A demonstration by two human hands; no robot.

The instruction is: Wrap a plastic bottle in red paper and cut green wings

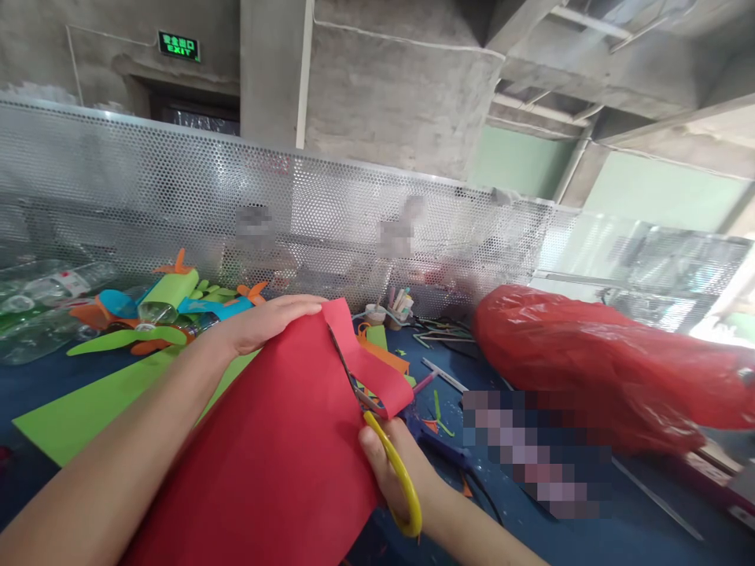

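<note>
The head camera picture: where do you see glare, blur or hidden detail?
In the head view, bright light washes out the far right edge; in the same view, glints show on the red plastic bag, clear bottles at left look soft, and mosaic blocks hide part of the blue table.

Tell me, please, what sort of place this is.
Probably a craft workspace: yellow-handled scissors cutting red paper, plastic bottles on the blue table, and a lit exit sign on the concrete wall.
</note>
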